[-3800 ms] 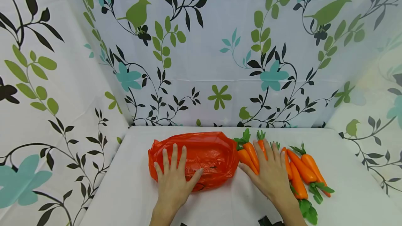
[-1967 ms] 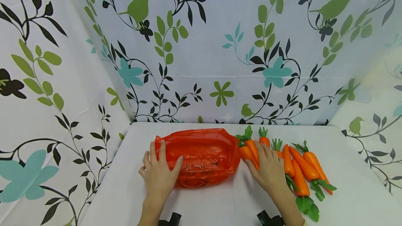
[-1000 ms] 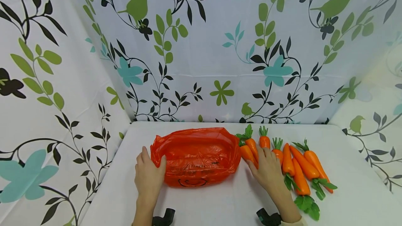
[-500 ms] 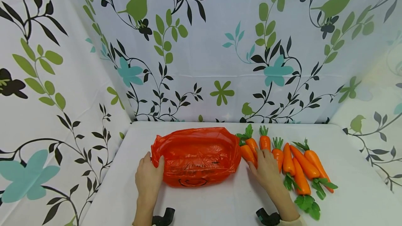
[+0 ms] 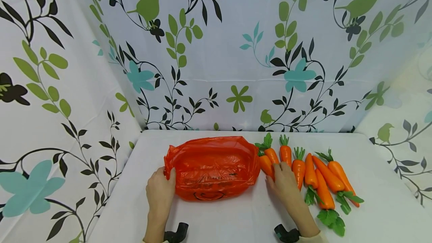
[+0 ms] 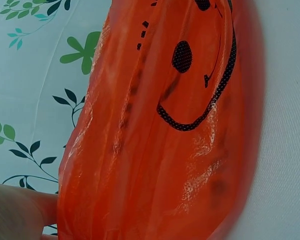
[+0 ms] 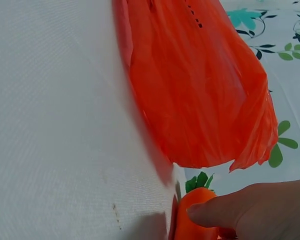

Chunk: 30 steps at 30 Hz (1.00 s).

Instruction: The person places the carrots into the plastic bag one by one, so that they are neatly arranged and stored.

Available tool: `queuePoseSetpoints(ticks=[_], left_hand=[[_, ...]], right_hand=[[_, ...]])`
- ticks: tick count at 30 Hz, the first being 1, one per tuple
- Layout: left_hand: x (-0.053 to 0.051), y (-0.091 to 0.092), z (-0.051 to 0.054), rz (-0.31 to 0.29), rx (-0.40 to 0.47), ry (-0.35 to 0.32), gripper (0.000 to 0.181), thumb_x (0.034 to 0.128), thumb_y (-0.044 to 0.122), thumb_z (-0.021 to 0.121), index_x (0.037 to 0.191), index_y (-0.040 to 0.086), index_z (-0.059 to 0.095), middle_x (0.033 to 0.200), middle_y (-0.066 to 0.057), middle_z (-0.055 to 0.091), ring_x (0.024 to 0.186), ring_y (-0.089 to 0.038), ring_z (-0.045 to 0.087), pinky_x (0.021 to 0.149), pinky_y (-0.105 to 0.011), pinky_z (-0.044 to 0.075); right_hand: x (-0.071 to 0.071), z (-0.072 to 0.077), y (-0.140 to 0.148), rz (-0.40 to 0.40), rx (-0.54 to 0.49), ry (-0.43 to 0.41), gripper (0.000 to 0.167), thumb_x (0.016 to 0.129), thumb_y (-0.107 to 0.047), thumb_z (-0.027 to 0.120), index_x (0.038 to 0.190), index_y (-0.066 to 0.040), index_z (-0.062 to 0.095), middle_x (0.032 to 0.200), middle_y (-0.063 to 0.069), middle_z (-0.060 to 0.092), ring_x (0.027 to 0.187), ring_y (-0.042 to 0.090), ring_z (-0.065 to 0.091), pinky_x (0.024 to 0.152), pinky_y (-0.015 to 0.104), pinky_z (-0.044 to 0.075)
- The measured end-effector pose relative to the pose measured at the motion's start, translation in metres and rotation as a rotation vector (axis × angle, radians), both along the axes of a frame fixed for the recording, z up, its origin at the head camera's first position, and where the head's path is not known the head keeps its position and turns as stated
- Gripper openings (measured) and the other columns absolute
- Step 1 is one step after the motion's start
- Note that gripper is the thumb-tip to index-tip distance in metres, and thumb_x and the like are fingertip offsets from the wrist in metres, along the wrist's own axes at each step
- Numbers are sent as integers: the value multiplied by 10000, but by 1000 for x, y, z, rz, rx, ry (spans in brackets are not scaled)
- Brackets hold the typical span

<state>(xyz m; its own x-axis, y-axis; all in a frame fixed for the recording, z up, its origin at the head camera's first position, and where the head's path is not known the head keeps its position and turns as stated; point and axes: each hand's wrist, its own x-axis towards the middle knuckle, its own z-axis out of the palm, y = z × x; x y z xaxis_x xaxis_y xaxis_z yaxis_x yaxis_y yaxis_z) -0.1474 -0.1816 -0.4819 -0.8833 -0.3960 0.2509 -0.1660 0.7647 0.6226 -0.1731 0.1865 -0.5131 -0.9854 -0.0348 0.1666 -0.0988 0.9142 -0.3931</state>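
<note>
A red plastic bag point(image 5: 216, 168) with a printed black smile lies flat on the white table. My left hand point(image 5: 160, 191) holds its left end, the thumb over the bag's edge and the fingers curled at the corner. In the left wrist view, part of that hand point(image 6: 20, 207) meets the bag's edge. To the right of the bag lie several orange carrots with green tops. My right hand point(image 5: 285, 183) grips the lower end of the carrot point(image 5: 266, 165) nearest the bag. In the right wrist view the thumb point(image 7: 225, 210) presses on this carrot point(image 7: 192, 227); the fingers are mostly hidden.
More carrots spread rightward, such as an upright one point(image 5: 298, 170) and a slanted one point(image 5: 342, 177). A white curtain point(image 5: 216, 66) with leaves and birds stands behind the table point(image 5: 236, 220). Black wrist mounts point(image 5: 177, 233) show at the front.
My left hand has gone from lying spread over the bag to its left end, fingers drawing in. My right hand has slid slightly back and curled at the nearest carrot. The bag has barely shifted.
</note>
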Motion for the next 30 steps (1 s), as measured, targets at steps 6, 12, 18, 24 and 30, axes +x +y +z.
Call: queuePoseSetpoints(ticks=[6, 12, 18, 24, 30], left_hand=[[1, 1, 2, 6, 10, -4, 407, 960, 201, 619, 1157, -153, 649, 1026, -342, 701, 897, -481, 704, 791, -549, 579], [1, 1, 3, 14, 0, 5, 388, 968, 206, 604, 1124, -144, 671, 1008, -331, 712, 878, -481, 705, 791, -558, 579], [0, -1, 2, 16, -25, 45, 350, 961, 188, 621, 1079, -132, 697, 962, -316, 723, 821, -468, 711, 760, -555, 586], [0, -1, 3, 17, -17, 40, 343, 964, 186, 621, 1085, -125, 700, 967, -309, 726, 831, -460, 715, 769, -546, 587], [1, -2, 3, 13, -14, 26, 357, 972, 196, 601, 1099, -124, 695, 977, -312, 723, 834, -461, 714, 759, -543, 589]], right_hand=[[-1, -2, -2, -5, -2, -36, 507, 884, -218, 740, 1278, 56, 576, 1135, 206, 572, 1013, 338, 558, 923, 531, 534], [0, -2, -3, -8, 17, -45, 516, 878, -216, 746, 1284, 57, 582, 1163, 229, 599, 1063, 374, 581, 954, 561, 522], [2, -1, -3, -4, 35, -52, 506, 869, -243, 759, 1251, 49, 599, 1121, 222, 638, 1022, 361, 614, 929, 548, 541], [2, -2, -4, 3, 43, -51, 485, 871, -240, 749, 1226, 61, 613, 1089, 221, 662, 984, 352, 639, 896, 535, 560], [1, -1, -4, -7, 36, -55, 479, 870, -239, 730, 1212, 79, 620, 1083, 233, 666, 966, 356, 645, 886, 534, 565]])
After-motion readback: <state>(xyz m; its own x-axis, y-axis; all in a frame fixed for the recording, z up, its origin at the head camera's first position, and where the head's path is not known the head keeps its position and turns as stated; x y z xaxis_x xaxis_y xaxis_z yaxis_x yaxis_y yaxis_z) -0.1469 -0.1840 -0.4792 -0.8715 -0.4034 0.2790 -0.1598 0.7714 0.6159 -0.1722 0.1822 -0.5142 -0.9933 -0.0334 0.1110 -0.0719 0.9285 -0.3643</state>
